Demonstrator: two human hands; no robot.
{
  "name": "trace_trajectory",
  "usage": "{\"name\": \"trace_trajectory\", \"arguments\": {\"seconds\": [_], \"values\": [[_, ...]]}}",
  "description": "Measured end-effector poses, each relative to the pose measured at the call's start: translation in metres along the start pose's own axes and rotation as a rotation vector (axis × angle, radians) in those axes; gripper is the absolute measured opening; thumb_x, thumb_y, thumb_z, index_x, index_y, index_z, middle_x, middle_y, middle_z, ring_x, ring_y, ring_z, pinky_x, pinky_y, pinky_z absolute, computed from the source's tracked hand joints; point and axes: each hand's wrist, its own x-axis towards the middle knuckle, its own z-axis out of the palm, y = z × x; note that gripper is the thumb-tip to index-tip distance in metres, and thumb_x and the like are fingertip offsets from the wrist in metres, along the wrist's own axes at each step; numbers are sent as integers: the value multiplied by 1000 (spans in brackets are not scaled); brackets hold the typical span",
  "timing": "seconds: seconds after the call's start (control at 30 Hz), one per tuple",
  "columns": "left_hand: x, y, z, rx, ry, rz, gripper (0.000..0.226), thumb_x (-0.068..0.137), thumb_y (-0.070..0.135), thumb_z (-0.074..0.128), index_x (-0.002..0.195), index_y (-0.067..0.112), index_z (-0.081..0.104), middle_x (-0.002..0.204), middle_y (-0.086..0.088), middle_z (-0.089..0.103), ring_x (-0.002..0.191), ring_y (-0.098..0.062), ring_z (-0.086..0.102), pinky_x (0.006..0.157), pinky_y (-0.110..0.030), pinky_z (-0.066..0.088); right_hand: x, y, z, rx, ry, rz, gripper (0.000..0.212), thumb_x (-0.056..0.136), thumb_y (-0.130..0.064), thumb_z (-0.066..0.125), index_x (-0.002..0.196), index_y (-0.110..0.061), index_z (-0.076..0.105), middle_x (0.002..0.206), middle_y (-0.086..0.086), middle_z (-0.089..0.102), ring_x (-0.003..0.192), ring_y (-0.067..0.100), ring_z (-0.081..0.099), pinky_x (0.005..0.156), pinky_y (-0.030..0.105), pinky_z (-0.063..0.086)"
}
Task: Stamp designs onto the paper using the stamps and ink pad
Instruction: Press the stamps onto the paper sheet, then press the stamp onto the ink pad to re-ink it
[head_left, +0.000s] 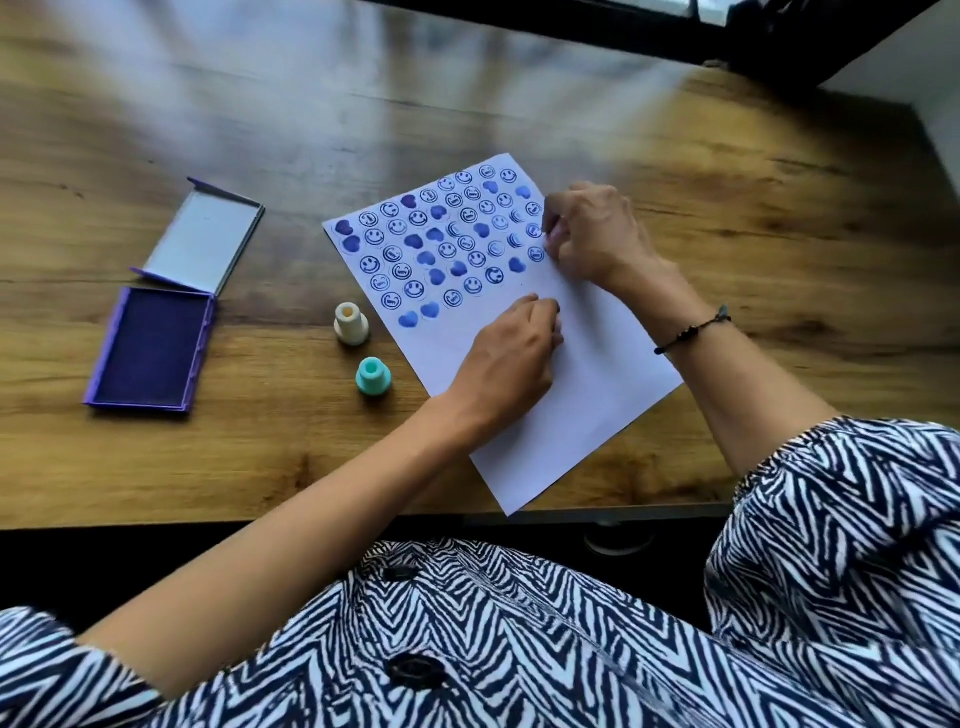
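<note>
Both hands curled on white paper sheet (571, 364) atop wooden worktop (779, 208): right hand (592, 234) and left hand (511, 353), contents unseen. Risk: dragging palms smear wet ink.

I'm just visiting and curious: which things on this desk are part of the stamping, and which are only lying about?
Part of the job:
paper
ink pad
cream stamp
teal stamp
left hand
right hand

Just there:
wooden desk
bracelet
</note>
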Motion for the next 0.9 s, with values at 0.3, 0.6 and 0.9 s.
{"name": "trace_trajectory", "arguments": {"seconds": [0.3,0.6,0.9], "values": [[3,5,-7,-35,-38,-82,23,93,15,36,107,1,49,107,-22,60,93,-37,54,61,-27,21,-32,7,-43,497,306,203,12,72,-6,55,79,-8,65,65,-1,67,40,-3,53,47,22,52],[9,3,-41,-770,194,-412,23,87,9,53,110,6,59,97,-11,64,85,-17,56,87,-39,49,-73,-24,-40,1046,88,264,9,77,-7,69,76,-13,62,71,8,62,47,11,57,53,23,55],[-1,-2,-58,-993,247,-380,3,85,12,57,89,11,56,76,0,61,63,-5,56,64,-16,49,-84,-60,-35,1103,30,197,9,76,-7,70,77,-12,62,70,7,61,50,12,60,60,24,58]]}}
